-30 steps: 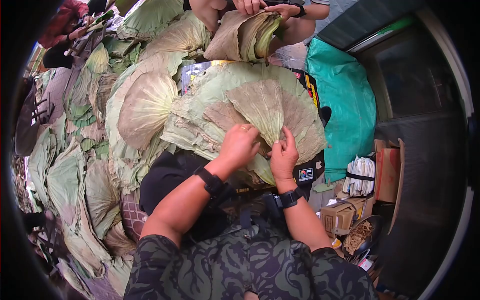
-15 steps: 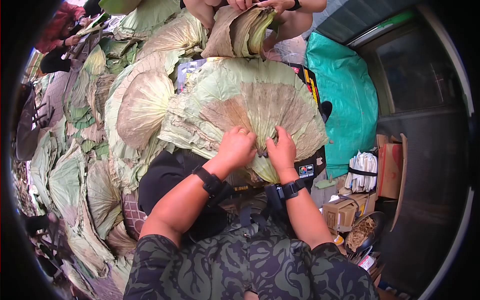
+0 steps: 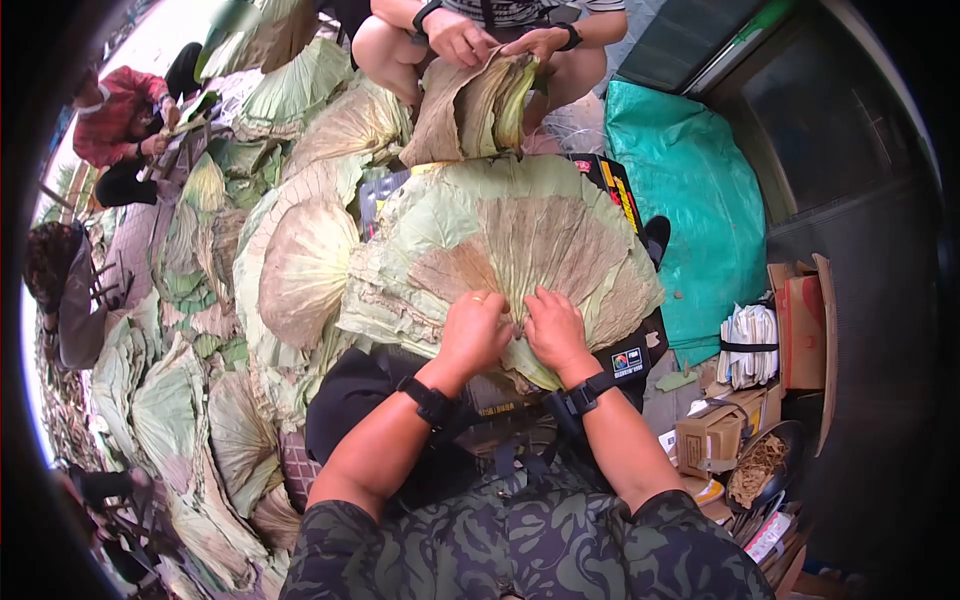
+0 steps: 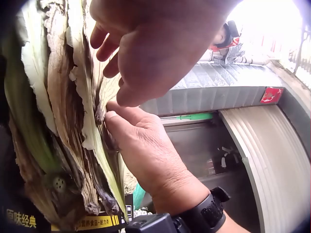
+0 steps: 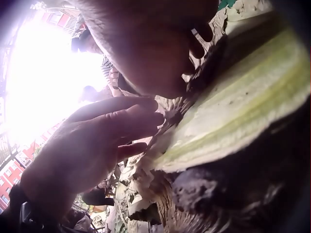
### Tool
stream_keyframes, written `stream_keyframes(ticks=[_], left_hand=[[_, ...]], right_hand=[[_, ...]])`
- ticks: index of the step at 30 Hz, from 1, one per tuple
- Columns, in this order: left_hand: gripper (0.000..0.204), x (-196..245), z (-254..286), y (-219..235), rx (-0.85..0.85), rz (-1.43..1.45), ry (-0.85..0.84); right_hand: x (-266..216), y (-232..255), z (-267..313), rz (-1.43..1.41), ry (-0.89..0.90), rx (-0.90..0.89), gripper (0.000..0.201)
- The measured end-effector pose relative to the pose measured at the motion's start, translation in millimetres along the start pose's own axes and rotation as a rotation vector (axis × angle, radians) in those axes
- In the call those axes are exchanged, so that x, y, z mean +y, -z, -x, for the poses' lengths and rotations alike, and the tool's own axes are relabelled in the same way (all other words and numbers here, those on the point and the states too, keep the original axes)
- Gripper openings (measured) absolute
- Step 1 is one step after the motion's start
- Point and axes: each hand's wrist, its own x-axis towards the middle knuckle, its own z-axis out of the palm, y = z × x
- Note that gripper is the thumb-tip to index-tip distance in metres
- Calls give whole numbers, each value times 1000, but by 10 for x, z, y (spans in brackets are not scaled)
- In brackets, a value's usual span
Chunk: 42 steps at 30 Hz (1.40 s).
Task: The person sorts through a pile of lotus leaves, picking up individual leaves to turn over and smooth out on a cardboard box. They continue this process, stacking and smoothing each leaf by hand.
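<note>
A thick fan-shaped stack of dried leaves (image 3: 430, 220), green with brown patches, lies before the person. On top, a brown pleated leaf (image 3: 540, 240) spreads outward from its gathered stem end. The left hand (image 3: 475, 330) has its fingers curled at that gathered end, thumb side down on the folds. Just beside it the right hand (image 3: 555, 335) pinches the folds between thumb and forefinger; the left wrist view shows this right hand (image 4: 150, 150) at a dark stem tip (image 4: 100, 114). Layered leaf edges (image 4: 58, 87) hang alongside. The right wrist view has a pale green fold (image 5: 233, 102) close up.
Opposite, another person's hands (image 3: 465, 40) hold a folded leaf bundle (image 3: 465, 110). More leaves (image 3: 310, 260) cover the left side. Rightward are a green sheet (image 3: 685, 220), cardboard boxes (image 3: 710, 440), a bound white stack (image 3: 750, 345) and a dark pan (image 3: 775, 485).
The brown top leaf, earlier angled and narrower, now lies spread over the stack. Both hands have come closer together at its gathered end. The head view has tilted, so everything sits lower.
</note>
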Motion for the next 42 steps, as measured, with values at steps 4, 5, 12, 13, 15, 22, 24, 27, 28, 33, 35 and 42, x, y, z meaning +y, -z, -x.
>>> stream_keyframes(ticks=[4, 5, 12, 13, 15, 22, 24, 27, 28, 33, 35, 42], left_hand=[[16, 49, 110, 71, 90, 152, 24], [17, 99, 122, 90, 73, 209, 48], [34, 1798, 116, 430, -781, 756, -407], [40, 2033, 99, 419, -927, 783, -492], [49, 2413, 93, 302, -1138, 795, -687], [59, 2937, 406, -4, -1678, 703, -488], [59, 2984, 454, -27, -1707, 750, -421], [60, 3037, 494, 39, -1580, 667, -454], [61, 3029, 482, 41, -1538, 559, -495], [64, 3034, 366, 19, -1558, 219, -477], [65, 3125, 484, -63, -1559, 298, -494], [63, 3106, 678, -110, -1495, 567, -473]], right_hand=[[-3, -2, 2, -15, -28, 17, 27], [-4, -40, 15, 0, -22, 24, 25], [-133, -53, -15, 34, -105, 45, 24], [-184, 33, -17, 26, -143, 31, 25], [-293, -63, 3, 64, -165, 183, 26], [-681, -118, 305, -9, 317, 341, 22], [-734, -131, 365, -43, 330, 234, 23], [-804, -144, 443, -65, 359, 156, 23], [-819, -147, 467, -73, 367, 135, 23], [-899, -149, 573, -93, 407, 75, 23], [-913, -137, 599, -98, 418, 66, 23], [-993, -137, 686, -102, 463, 20, 23]])
